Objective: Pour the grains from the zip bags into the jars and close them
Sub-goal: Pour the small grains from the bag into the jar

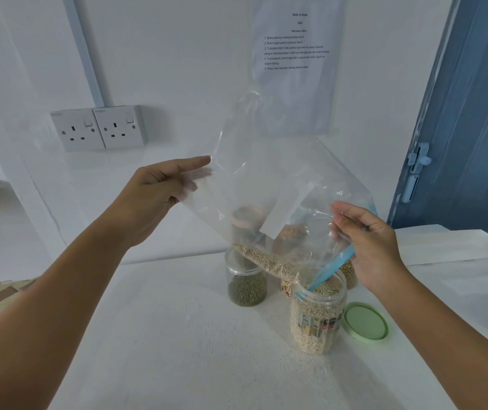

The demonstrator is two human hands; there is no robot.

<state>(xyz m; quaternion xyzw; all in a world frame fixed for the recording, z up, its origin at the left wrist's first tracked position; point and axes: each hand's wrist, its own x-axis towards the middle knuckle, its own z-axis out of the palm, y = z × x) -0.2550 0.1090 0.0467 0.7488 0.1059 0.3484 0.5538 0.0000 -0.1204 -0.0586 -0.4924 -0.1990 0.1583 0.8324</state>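
We tip the zip bag (281, 184) over the open jar (318, 315).
Our left hand (157, 196) pinches its bottom corner; our right hand (370, 247) grips its blue zip mouth.

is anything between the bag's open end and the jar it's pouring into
Nothing visible. The zip bag is tilted with its blue zip end dipping into the open mouth of the jar. The green lid lies on the table beside the jar, apart from it. The other jars stand behind.
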